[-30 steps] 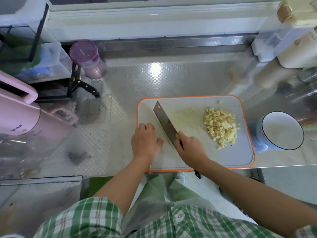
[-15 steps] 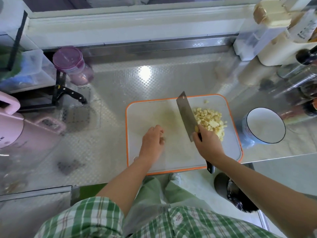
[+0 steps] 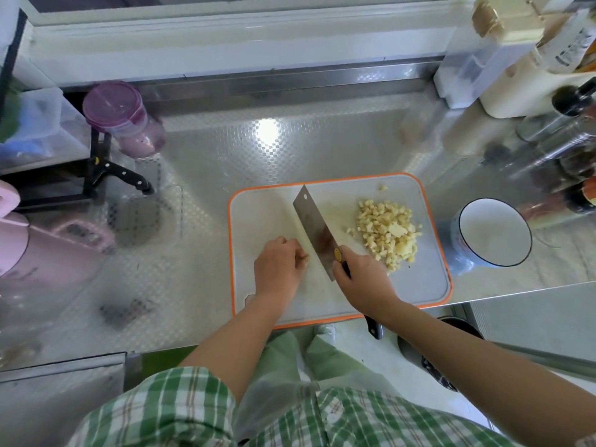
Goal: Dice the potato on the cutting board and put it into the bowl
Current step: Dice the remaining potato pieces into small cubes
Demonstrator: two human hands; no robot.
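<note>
Potato dice, pale yellow (image 3: 387, 230), lie heaped on the orange-rimmed white cutting board (image 3: 419, 285), just right of the right hand (image 3: 364, 282), whose fingers clench the steel cleaver (image 3: 317, 230). The left hand (image 3: 279, 269) has its fingers curled left of the blade; whether they hold anything cannot be told. The white dark-rimmed bowl (image 3: 493, 233) stands further right.

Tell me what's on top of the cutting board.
A heap of diced potato, the cleaver gripped by the right hand, and the left hand beside the blade. Whatever the left hand's curled fingers cover is hidden.
</note>
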